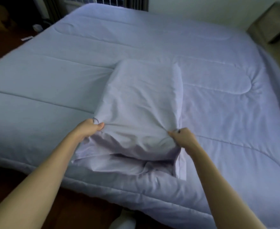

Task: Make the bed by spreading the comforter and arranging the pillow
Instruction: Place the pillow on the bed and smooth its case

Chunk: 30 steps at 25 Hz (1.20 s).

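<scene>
Far left, past the bed edge: dark brown wooden floor [5,52]; small white object [36,27] lying on it, too blurred to identify; pale lavender quilted comforter [53,83] spread flat over the whole bed, stitched channels running across it, near edge hanging over the side toward the floor.

Left hand [91,128] reaches in from lower left on a bare forearm; thumb and curled fingers pinch a gather of cloth at the left near corner of the soft rectangular pillow [144,90]; pillow lies on top of the comforter, close to the near edge of the bed, roughly mid-width, long axis pointing away from the person.

Pillow sits inside a pale lilac cotton pillowcase [119,162]; filling takes up the far part of the case and shows only as bulk under the cloth; near end of the case slack and creased, sagging below both hands; hemmed flap hangs at its lower right; cannot tell whether the opening is tucked.

Right hand [181,136] comes from lower right; fingers closed tight on the right near corner of the same case, cloth puckered at the grip; both hands level, case drawn taut between them.

Far right: beige upholstered block [271,22] beside the bed's corner, against a white wall [202,9].
</scene>
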### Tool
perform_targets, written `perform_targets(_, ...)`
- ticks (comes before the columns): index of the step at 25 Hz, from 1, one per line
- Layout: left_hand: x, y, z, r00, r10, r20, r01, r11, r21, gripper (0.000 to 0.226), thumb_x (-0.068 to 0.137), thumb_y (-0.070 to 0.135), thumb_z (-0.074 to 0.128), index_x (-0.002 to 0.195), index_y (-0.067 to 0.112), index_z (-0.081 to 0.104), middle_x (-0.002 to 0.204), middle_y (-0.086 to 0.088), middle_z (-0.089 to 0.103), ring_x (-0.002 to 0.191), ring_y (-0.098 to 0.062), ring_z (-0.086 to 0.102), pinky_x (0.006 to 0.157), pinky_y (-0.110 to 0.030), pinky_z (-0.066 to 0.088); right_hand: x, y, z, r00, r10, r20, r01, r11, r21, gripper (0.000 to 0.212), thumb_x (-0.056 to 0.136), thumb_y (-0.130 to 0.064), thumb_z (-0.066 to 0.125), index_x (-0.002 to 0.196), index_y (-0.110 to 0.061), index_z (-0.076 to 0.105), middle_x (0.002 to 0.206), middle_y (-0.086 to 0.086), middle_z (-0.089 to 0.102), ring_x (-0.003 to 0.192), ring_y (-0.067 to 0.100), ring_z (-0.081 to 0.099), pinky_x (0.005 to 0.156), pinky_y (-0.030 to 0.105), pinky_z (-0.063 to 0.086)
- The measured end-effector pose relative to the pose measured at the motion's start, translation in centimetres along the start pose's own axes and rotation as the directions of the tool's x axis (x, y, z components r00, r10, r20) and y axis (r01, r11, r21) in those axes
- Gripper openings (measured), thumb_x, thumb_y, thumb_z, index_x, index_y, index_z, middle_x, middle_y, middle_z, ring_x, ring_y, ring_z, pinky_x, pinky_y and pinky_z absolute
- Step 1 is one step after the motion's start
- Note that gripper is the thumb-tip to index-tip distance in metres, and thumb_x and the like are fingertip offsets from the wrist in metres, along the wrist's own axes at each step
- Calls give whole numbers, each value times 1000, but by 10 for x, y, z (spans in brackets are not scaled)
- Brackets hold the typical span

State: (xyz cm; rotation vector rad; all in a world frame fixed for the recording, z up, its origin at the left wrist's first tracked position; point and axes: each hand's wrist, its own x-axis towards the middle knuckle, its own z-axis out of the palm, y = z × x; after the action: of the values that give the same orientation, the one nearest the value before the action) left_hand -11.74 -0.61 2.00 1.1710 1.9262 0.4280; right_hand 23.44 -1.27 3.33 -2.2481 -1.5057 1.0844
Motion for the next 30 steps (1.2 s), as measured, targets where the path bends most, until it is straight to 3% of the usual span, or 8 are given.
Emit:
perform_targets(3, -47, -58, 7, 996, -72, 54, 62, 984, 169, 35, 89, 35, 61, 69, 7, 58, 68, -8, 67, 70, -27, 64, 53, -28, 47, -57, 40, 38, 987, -15, 162, 12, 1000, 19, 40, 86, -34, 59, 85, 6, 65, 76, 17, 64, 83, 34, 63, 69, 35, 47)
perform_targets(6, -66, -81, 32, 973, -81, -215, 145, 942, 302, 33, 89, 33, 59, 106, 5, 58, 113, -20, 65, 102, -36, 61, 82, -38, 48, -75, 52, 52, 991, -12, 131, 2, 997, 74, 37, 86, -39, 60, 94, -2, 60, 82, 5, 61, 86, 31, 61, 73, 38, 49)
perform_targets(9, -68, -41, 74, 837, 289, -465, -100, 915, 390, 47, 84, 20, 60, 125, -2, 51, 126, -27, 55, 111, -45, 55, 92, -49, 44, -73, 45, 44, 1000, -14, -2, 14, 992, 126, 48, 86, -38, 58, 120, -7, 45, 109, 6, 57, 98, 27, 56, 77, 32, 41)
perform_targets(13, -70, 28, 145, 773, 630, 69, -582, 662, 473, 63, 92, 40, 29, 142, 2, 38, 151, -16, 37, 140, -30, 35, 113, -52, 25, -59, 40, 31, 989, -10, -150, 35, 985, 168, 46, 90, -29, 52, 130, -7, 43, 130, 13, 54, 113, 29, 54, 85, 31, 40)
perform_targets(15, -54, 23, 156, 805, 556, 207, -566, 617, 547, 66, 95, 48, 17, 151, 14, 17, 161, -3, 13, 149, -19, 11, 118, -48, 5, -52, 32, 29, 972, -14, -235, 50, 988, 147, 43, 91, -23, 51, 130, -6, 46, 134, 12, 53, 120, 29, 51, 88, 30, 37)
perform_targets(21, 11, -64, 65, 879, 440, -183, -241, 742, 626, 64, 92, 42, 16, 150, 17, 23, 159, 0, 20, 147, -24, 20, 116, -54, 12, -30, -44, 88, 863, -340, -374, 331, 939, -89, 34, 89, -16, 51, 122, -9, 57, 129, 14, 58, 119, 33, 54, 98, 34, 39)
perform_targets(25, 28, -65, 48, 905, 382, -185, -223, 799, 558, 60, 96, 34, 22, 150, 11, 20, 159, -7, 22, 145, -32, 24, 113, -59, 15, -8, -86, 160, 725, -635, 267, 669, 557, -492, 55, 98, -42, 32, 150, -27, 22, 161, -3, 16, 149, 19, 14, 118, 46, 10)
perform_targets(30, 30, -49, 53, 827, 521, -211, -293, 720, 629, 60, 87, 30, 32, 139, 2, 43, 147, -17, 42, 134, -37, 42, 106, -63, 28, 95, -67, 93, 914, -401, -62, 273, 722, -636, 56, 99, -47, 22, 151, -34, 9, 162, -8, 3, 150, 17, 1, 119, 51, 2)
